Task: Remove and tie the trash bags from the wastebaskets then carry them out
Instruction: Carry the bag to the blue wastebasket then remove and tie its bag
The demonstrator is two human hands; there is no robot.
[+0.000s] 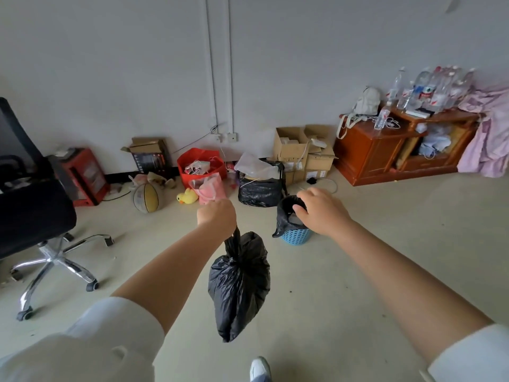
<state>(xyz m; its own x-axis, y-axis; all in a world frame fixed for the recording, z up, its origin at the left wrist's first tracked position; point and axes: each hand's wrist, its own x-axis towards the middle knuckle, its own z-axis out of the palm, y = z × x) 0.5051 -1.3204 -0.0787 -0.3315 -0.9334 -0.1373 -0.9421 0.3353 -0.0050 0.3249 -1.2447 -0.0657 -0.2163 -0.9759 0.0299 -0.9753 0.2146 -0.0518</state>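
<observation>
At the centre of the view, the left hand [217, 216] is fisted around the twisted neck of a tied black bag [239, 282], which hangs clear of the floor below the fist. By my reading that bag is finished: lifted out, closed, and only waiting to be carried out. To its right, the right hand [321, 212] reaches forward with fingers loosely spread and holding nothing, over the mouth of a second black bag [286, 216] that still lines a small blue wastebasket [296, 235] on the floor. I cannot tell whether the fingertips touch the liner's rim or hover just above it. That liner is untied and still seated, so pulling it free, knotting it and carrying both bags out remain. Farther back, another full black sack [260, 188] sits by the wall among cardboard boxes [300, 150].
</observation>
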